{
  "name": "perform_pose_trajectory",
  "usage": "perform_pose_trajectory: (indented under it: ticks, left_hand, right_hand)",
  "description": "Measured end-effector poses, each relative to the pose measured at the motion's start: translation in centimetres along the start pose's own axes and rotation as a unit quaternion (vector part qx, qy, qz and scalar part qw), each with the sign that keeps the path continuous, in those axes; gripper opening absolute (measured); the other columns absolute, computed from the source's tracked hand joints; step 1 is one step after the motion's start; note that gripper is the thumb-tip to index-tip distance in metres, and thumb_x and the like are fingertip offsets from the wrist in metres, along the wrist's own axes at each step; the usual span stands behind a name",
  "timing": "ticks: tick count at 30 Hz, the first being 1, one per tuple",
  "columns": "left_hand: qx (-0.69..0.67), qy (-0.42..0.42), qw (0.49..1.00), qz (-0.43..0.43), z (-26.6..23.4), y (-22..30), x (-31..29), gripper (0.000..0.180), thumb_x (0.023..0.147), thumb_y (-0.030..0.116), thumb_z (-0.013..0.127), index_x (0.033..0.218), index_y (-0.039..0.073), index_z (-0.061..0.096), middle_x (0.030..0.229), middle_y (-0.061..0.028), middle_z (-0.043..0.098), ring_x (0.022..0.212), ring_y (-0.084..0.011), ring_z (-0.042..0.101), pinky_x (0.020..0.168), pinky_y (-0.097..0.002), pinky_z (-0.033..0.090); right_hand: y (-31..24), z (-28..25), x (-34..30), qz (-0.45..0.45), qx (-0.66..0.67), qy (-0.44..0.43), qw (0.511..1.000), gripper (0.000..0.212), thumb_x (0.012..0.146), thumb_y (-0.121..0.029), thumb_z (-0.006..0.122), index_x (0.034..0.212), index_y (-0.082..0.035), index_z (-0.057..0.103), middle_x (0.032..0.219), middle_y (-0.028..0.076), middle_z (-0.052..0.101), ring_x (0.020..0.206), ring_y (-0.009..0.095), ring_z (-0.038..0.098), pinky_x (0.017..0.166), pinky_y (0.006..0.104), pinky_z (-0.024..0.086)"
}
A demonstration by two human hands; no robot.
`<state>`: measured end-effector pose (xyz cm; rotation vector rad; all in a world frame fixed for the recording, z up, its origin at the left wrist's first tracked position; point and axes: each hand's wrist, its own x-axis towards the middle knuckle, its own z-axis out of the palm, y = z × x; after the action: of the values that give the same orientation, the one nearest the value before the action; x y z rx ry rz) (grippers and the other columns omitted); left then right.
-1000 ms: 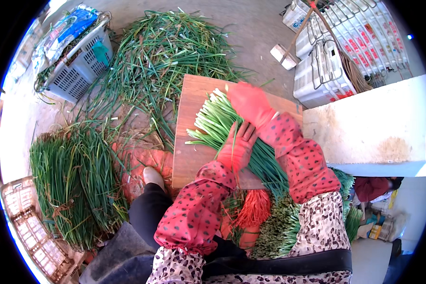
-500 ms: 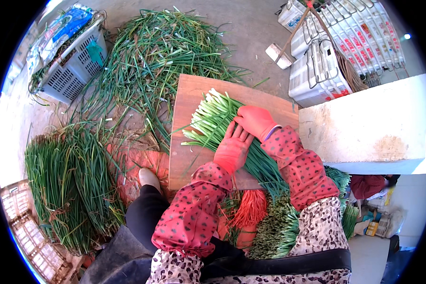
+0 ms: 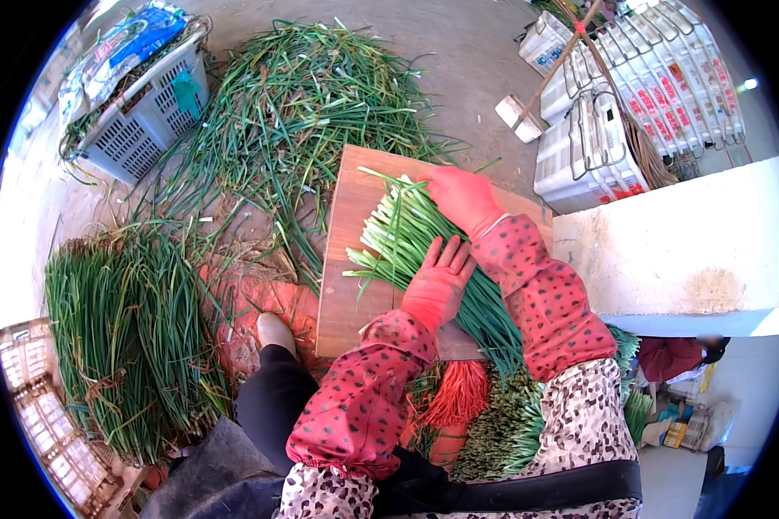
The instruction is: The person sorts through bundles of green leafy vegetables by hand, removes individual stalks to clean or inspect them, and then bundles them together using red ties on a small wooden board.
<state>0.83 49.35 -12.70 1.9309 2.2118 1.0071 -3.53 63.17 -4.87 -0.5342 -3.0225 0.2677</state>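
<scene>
A bunch of garlic chives (image 3: 398, 229) lies slantwise on a brown wooden board (image 3: 342, 303), pale cut ends toward the upper left and green leaves running to the lower right. My left hand (image 3: 439, 284), in a red glove, rests on the near side of the bunch with its fingers stretched out. Beyond it, my right hand (image 3: 466, 201), also gloved in red, curls over the far side close to the pale ends. Its fingertips are partly hidden against the stalks. A few loose blades cross the bunch's upper left.
Loose green trimmings (image 3: 312, 112) are heaped beyond the board. A stack of chives (image 3: 134, 337) lies at left, and a white crate (image 3: 151, 121) behind it. Red ties (image 3: 456, 394) and more bundles (image 3: 502, 424) sit below the board. A white block (image 3: 675, 251) stands at right.
My right hand has moved from beside the left fingertips up toward the pale ends. My left hand stays on the bunch, its fingers now clear of the right. The whole view has shifted slightly.
</scene>
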Motion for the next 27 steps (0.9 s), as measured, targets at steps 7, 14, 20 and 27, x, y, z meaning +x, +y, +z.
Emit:
perform_pose_trajectory:
  ticks: [7, 14, 20, 27]
  left_hand:
    - [-0.034, 0.014, 0.999, -0.015, 1.5, -0.6, -0.5, 0.046, 0.078, 0.021, 0.050, 0.122, 0.011, 0.051, 0.114, -0.0078, 0.054, 0.117, -0.0268, 0.045, 0.112, -0.0469, 0.020]
    - [-0.042, 0.163, 0.985, -0.022, -0.3, -0.3, -0.4, 0.027, 0.081, 0.019, 0.047, 0.100, 0.006, 0.061, 0.107, -0.0101, 0.056, 0.112, -0.0232, 0.047, 0.107, -0.0425, 0.028]
    - [-0.135, 0.066, 0.985, -0.090, -3.0, 5.7, -1.7, 0.025, 0.073, 0.027, 0.057, 0.086, 0.008, 0.065, 0.094, -0.0119, 0.062, 0.099, -0.0303, 0.054, 0.094, -0.0443, 0.039]
    - [-0.246, 0.110, 0.944, -0.190, -24.6, 1.6, -19.8, 0.016, 0.065, 0.012, 0.064, 0.079, 0.004, 0.064, 0.076, -0.0119, 0.062, 0.072, -0.0326, 0.060, 0.065, -0.0407, 0.049]
  right_hand:
    - [-2.9, 4.4, 4.5, -0.120, -0.112, -0.049, 0.985, 0.017, 0.078, -0.015, 0.054, 0.090, -0.015, 0.066, 0.081, 0.013, 0.063, 0.076, 0.034, 0.063, 0.064, 0.0438, 0.051]
    - [-11.2, -3.3, 8.9, 0.018, 0.222, 0.083, 0.971, 0.016, 0.087, -0.021, 0.056, 0.083, -0.011, 0.067, 0.064, 0.006, 0.054, 0.059, 0.019, 0.054, 0.056, 0.0338, 0.043]
    - [-19.0, -4.2, 16.0, -0.065, 0.173, 0.052, 0.981, 0.037, 0.085, -0.044, 0.057, 0.101, -0.012, 0.065, 0.078, 0.011, 0.063, 0.073, 0.024, 0.061, 0.070, 0.0369, 0.046]
    - [-32.2, 9.5, 12.1, -0.188, 0.027, -0.202, 0.961, 0.039, 0.076, -0.040, 0.059, 0.094, -0.008, 0.070, 0.099, 0.020, 0.066, 0.094, 0.037, 0.062, 0.084, 0.0450, 0.048]
